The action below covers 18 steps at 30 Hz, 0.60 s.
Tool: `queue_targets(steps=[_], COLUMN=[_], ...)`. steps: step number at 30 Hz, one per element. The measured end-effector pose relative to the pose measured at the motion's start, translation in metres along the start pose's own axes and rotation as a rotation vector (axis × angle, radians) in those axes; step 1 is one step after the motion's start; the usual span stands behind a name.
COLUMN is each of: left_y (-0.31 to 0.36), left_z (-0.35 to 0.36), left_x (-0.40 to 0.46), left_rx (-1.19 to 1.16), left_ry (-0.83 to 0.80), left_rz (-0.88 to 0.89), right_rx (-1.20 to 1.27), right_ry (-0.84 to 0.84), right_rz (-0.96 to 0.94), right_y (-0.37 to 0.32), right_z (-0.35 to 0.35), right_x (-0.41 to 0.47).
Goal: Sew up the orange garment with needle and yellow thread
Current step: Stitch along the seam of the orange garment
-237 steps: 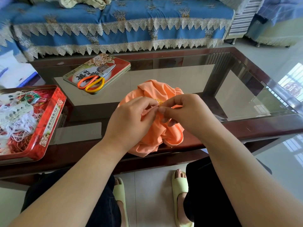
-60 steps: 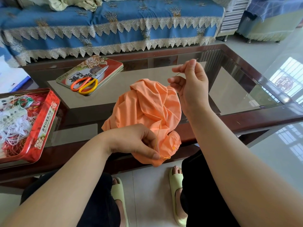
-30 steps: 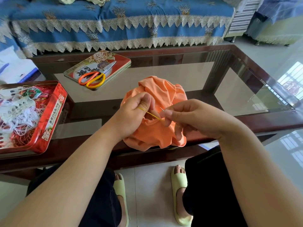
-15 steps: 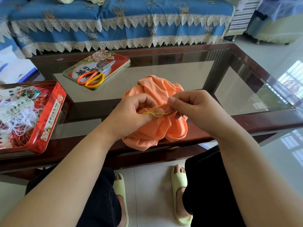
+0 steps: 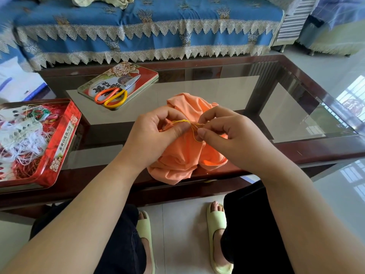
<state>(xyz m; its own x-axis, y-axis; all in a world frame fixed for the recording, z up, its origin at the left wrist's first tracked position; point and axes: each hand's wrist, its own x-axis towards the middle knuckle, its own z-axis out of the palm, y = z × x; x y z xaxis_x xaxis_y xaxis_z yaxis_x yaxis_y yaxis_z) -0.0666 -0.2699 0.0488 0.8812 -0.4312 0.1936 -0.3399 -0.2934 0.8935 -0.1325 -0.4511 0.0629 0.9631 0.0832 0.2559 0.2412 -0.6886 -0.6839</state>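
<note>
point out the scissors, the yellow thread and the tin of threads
scissors (image 5: 110,96), head view, on the orange handle loops
yellow thread (image 5: 180,121), head view, strand between both hands
tin of threads (image 5: 65,133), head view, red side wall

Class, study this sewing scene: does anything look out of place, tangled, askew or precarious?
Two things stand out. The open red tin at the table's left holds a tangled mass of white and red threads. The crumpled orange garment hangs over the glass-topped table's near edge. The orange-handled scissors rest on the tin lid.
</note>
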Motion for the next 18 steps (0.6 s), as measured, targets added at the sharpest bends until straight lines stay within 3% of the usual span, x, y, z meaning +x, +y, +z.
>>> queue_targets(steps=[18], left_y=[-0.0019], left_z=[0.0053], left_x=[-0.0011], left_rx=[-0.001], left_ry=[0.017], left_rz=[0.076], right_rx=[-0.076], right_ry=[0.044], right_rz=[-0.006], right_y=[0.0029], right_z=[0.0026], right_x=[0.0027])
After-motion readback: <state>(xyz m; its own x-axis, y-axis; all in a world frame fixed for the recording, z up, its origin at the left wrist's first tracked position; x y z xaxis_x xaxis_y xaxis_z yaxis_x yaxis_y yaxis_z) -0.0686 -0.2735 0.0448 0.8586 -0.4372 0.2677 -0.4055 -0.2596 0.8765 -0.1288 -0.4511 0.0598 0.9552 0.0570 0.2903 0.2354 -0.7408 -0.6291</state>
